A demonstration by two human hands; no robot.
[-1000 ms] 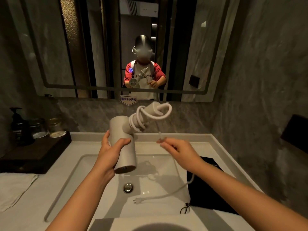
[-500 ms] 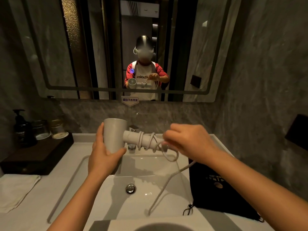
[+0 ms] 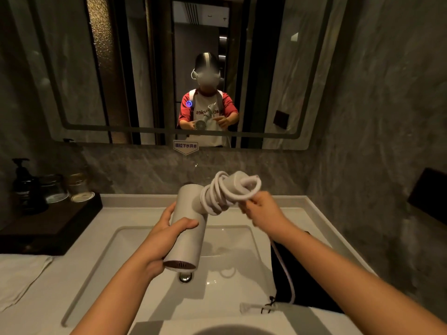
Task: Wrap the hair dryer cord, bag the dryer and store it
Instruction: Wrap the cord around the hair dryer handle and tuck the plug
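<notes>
My left hand (image 3: pixel 167 235) grips the barrel of a pale grey hair dryer (image 3: pixel 187 226) above the sink, its handle pointing up and to the right. Several turns of white cord (image 3: pixel 217 197) are wound round that handle. My right hand (image 3: pixel 260 210) pinches the cord just right of the coils. The loose end of the cord (image 3: pixel 287 276) hangs down under my right forearm, and its plug (image 3: pixel 251 308) lies on the counter's front edge. A black drawstring bag (image 3: pixel 312 286) lies flat on the counter to the right of the basin.
A white sink basin (image 3: pixel 116 250) with a metal drain (image 3: pixel 185 277) lies below the dryer. At the left, a dark tray (image 3: pixel 48 226) holds a pump bottle (image 3: pixel 24 187) and glasses. A folded white towel (image 3: pixel 19 276) lies beside it. A mirror (image 3: pixel 169 68) hangs ahead.
The dryer handle swung from level to pointing up and right, with another loop of cord laid round it. My right hand came off the handle end and now pinches the cord beside it.
</notes>
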